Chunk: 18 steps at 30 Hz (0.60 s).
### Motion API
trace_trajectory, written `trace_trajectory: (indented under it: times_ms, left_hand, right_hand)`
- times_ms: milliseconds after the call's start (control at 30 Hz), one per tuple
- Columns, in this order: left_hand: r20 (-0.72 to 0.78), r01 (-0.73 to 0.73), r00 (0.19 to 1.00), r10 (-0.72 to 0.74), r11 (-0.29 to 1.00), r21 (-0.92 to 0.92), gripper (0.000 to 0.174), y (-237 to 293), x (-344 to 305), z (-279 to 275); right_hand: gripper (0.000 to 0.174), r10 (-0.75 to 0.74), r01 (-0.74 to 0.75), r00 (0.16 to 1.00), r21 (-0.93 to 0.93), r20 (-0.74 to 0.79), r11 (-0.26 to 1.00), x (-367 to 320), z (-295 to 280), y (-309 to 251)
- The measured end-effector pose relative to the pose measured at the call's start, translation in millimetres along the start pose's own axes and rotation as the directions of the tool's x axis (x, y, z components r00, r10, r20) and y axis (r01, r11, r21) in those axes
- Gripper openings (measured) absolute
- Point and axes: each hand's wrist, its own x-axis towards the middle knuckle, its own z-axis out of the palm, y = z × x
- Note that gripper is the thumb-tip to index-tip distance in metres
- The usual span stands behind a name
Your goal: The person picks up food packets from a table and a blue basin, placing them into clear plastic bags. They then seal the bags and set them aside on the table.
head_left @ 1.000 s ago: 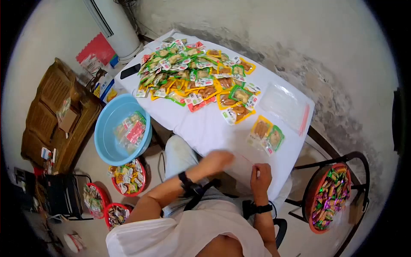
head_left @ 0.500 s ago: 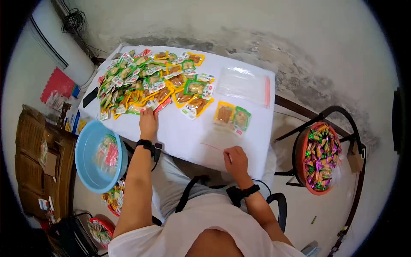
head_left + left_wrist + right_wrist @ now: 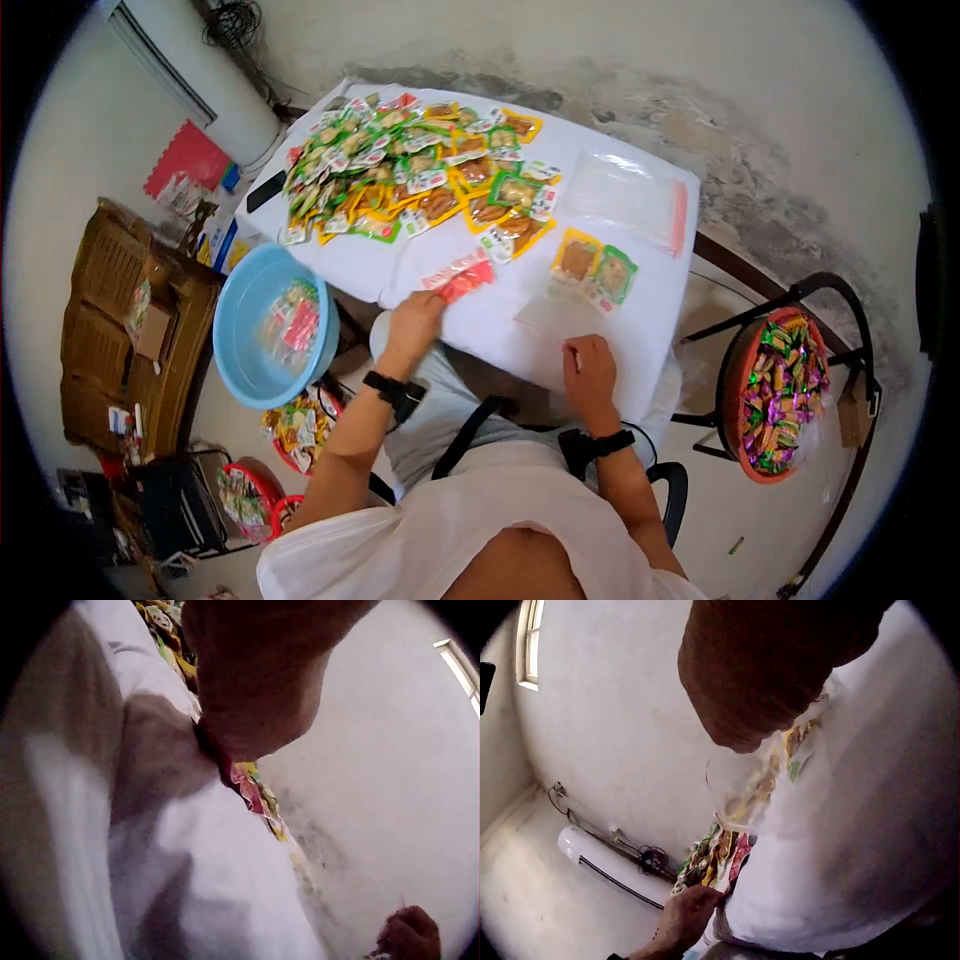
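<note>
My left hand (image 3: 415,325) pinches the end of a red-and-white snack packet (image 3: 468,277) low over the table's front part. In the left wrist view the red packet (image 3: 251,796) sticks out below the dark left hand (image 3: 259,682). My right hand (image 3: 590,375) grips the edge of a clear plastic bag (image 3: 550,318) at the near right of the white-covered table. A yellow-edged packet (image 3: 577,257) and a green-edged packet (image 3: 614,274) lie at the bag's far end. In the right wrist view the clear bag (image 3: 735,776) hangs from the right hand (image 3: 772,671).
A large heap of packets (image 3: 400,170) covers the table's far left, beside a black phone (image 3: 266,190). Flat clear bags (image 3: 625,200) lie at the right. A blue basin (image 3: 228,335) stands left of the table, a red basket of wrapped sweets (image 3: 775,400) at the right.
My left hand went out to the heap and has come back toward the right with the red packet. The right hand keeps holding the clear bag. The head view has shifted.
</note>
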Motion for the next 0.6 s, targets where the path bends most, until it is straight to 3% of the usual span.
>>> trace_trajectory:
  times_ms: [67, 100, 167, 200, 300, 367, 400, 467, 600]
  left_hand:
    - [-0.222, -0.023, 0.975, -0.010, 0.989, -0.146, 0.032, 7, -14, 13]
    - [-0.219, -0.018, 0.976, -0.015, 0.989, -0.148, 0.032, 11, -13, 14]
    - [-0.356, 0.146, 0.915, -0.189, 0.979, -0.145, 0.054, 13, -8, 14]
    - [-0.357, 0.148, 0.914, -0.191, 0.978, -0.146, 0.054, 10, -3, 18]
    - [-0.272, 0.176, 0.940, -0.205, 0.976, -0.127, 0.059, 6, 16, 26]
    - [0.052, 0.349, 0.937, -0.345, 0.918, -0.188, 0.065, 18, 28, 11]
    - [0.054, 0.345, 0.939, -0.341, 0.919, -0.189, 0.065, 20, 34, 6]
    - [0.246, 0.484, 0.858, -0.451, 0.870, -0.095, 0.065, 22, 42, -1]
    - [0.260, 0.563, 0.823, -0.505, 0.785, -0.258, 0.055, 11, 29, 12]
  right_hand:
    - [0.010, 0.039, -0.039, 0.999, 0.014, -0.005, 0.999, 0, -3, -2]
    - [0.009, 0.010, -0.010, 1.000, 0.016, -0.010, 1.000, 1, -3, -1]
    - [0.010, 0.010, -0.010, 1.000, 0.009, -0.005, 1.000, -1, -2, 0]
    - [0.011, 0.011, -0.011, 1.000, 0.001, -0.006, 1.000, -1, -1, 1]
    - [0.013, 0.023, -0.023, 0.999, 0.012, -0.031, 1.000, -1, 2, 1]
    - [0.014, 0.026, -0.026, 0.999, 0.009, -0.031, 1.000, -2, 2, 3]
    - [0.015, 0.027, -0.027, 0.999, 0.012, -0.026, 1.000, -2, 3, 3]
    - [0.014, 0.018, -0.018, 0.999, 0.007, -0.030, 1.000, -3, 3, 3]
    - [0.015, 0.011, -0.011, 1.000, -0.005, -0.012, 1.000, -2, 1, 1]
